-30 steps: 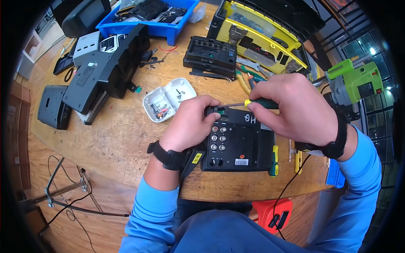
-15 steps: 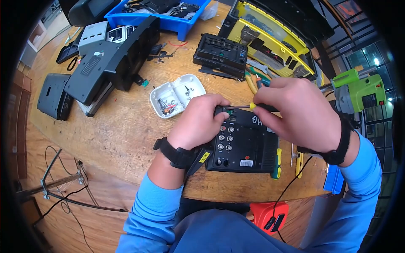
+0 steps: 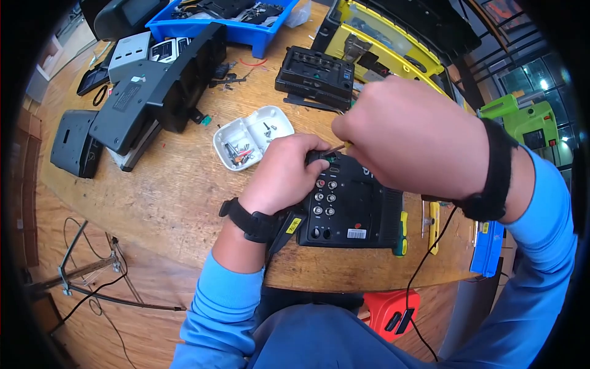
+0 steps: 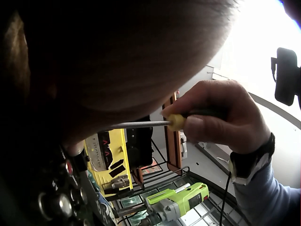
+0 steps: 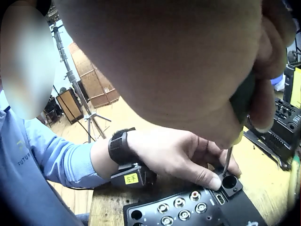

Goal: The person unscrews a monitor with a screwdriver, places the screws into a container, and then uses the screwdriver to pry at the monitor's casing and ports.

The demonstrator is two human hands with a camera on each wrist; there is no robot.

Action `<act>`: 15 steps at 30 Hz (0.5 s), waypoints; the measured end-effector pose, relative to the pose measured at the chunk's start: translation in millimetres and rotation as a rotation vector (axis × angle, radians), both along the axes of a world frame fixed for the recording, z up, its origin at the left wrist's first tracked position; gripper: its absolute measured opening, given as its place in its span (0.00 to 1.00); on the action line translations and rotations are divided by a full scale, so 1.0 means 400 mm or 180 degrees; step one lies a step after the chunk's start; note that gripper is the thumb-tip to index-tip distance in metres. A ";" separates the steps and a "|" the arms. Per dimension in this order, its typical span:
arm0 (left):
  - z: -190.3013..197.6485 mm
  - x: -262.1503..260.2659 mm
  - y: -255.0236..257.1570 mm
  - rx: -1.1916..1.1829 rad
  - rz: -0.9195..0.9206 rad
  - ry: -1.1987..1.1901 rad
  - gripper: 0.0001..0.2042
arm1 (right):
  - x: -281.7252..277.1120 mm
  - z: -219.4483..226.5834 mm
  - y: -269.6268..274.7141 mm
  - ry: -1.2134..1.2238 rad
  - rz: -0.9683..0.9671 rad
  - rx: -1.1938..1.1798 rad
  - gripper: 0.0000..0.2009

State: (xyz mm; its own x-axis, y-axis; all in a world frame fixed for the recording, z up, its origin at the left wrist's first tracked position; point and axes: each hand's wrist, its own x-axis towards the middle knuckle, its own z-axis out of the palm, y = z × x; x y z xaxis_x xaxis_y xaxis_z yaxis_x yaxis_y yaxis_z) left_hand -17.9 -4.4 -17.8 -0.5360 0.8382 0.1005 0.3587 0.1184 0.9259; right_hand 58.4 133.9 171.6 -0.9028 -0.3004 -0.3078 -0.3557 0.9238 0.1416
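Note:
A black electronic device (image 3: 369,212) with rows of round metal connectors lies on the wooden table. My left hand (image 3: 279,172) grips its far left corner, thumb on the panel and fingers at the edge. My right hand (image 3: 424,138) holds a screwdriver (image 4: 176,122) with a dark green handle and yellow collar. In the right wrist view its thin metal shaft (image 5: 228,160) points down beside the left thumb, right at a round opening in the device's corner. The tip is hidden there. From the head view, the right hand covers most of the handle.
Beyond the left hand stands an open white case (image 3: 284,117) with screws. A black bit set (image 3: 314,75), a yellow toolbox (image 3: 402,55) and a blue bin (image 3: 261,44) sit farther back. Black housings (image 3: 126,114) lie left. Another screwdriver (image 3: 402,237) lies at the device's right side.
My right hand has risen and swung left over the device, bringing the screwdriver from nearly flat to more upright. The left hand keeps its grip on the corner.

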 end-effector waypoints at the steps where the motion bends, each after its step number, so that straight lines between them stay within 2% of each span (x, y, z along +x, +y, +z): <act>1: -0.004 0.002 0.001 0.0008 -0.0005 -0.0014 0.14 | -0.006 -0.006 0.003 0.0058 0.0038 0.0051 0.05; 8: -0.025 0.002 0.008 0.0293 0.0003 -0.0152 0.13 | -0.020 0.006 0.009 -0.0478 -0.0563 0.0379 0.04; 10: -0.020 -0.003 0.002 0.0268 -0.0021 -0.0103 0.13 | -0.009 0.005 0.009 -0.0132 0.0012 0.0226 0.04; 11: -0.017 -0.003 0.001 0.0216 -0.0020 -0.0032 0.13 | -0.001 0.000 0.007 -0.0034 0.0262 0.0446 0.05; 12: -0.016 -0.003 0.001 0.0168 -0.0023 0.0041 0.13 | 0.002 -0.003 0.012 -0.0038 0.0250 0.0445 0.05; 14: -0.024 -0.004 0.004 0.0251 -0.0032 0.0053 0.13 | 0.010 -0.012 0.025 0.0312 0.0947 0.0448 0.06; 15: -0.027 -0.004 0.004 0.0324 -0.0028 0.0063 0.13 | 0.013 -0.014 0.021 0.0310 0.0940 0.0453 0.06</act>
